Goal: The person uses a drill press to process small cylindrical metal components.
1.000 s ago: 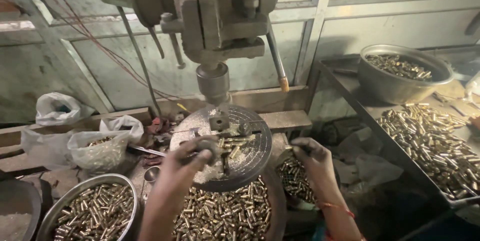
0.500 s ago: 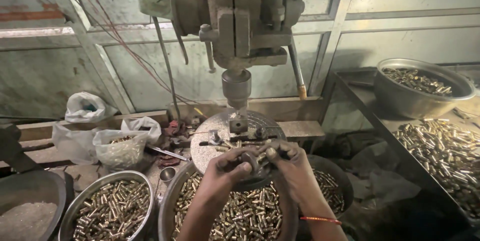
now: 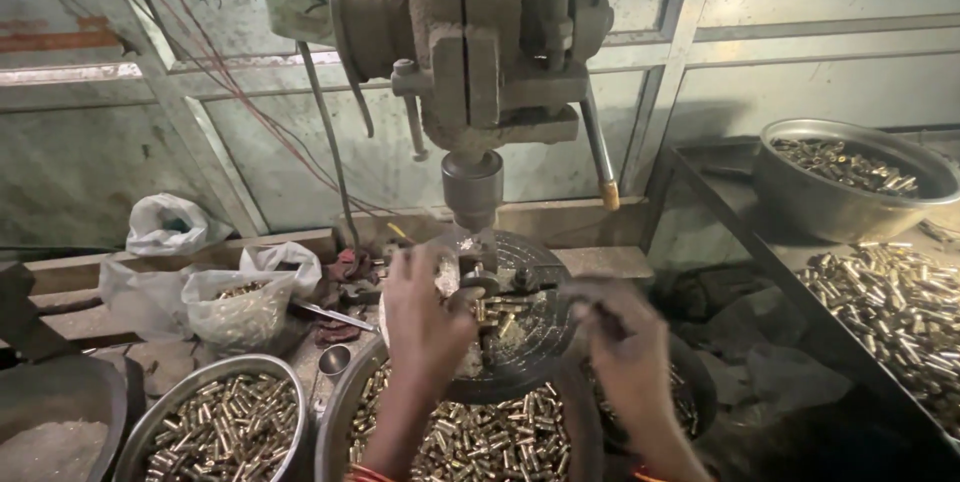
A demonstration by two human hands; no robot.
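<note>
Careful: nearest you, below your fingers, the round steel basin of small brass cylinders (image 3: 480,437) sits heaped. Your left hand (image 3: 425,317) pinches a piece at the round grey metal worktable (image 3: 530,327); your right hand (image 3: 625,347) curls, its grip unclear. Just above your fingers hangs the grey drill spindle (image 3: 472,187): a slip could catch fingertips.

Two white plastic bags (image 3: 170,224) are seen on the left ledge, with a clear parts-filled bag (image 3: 240,304) beside them.
</note>
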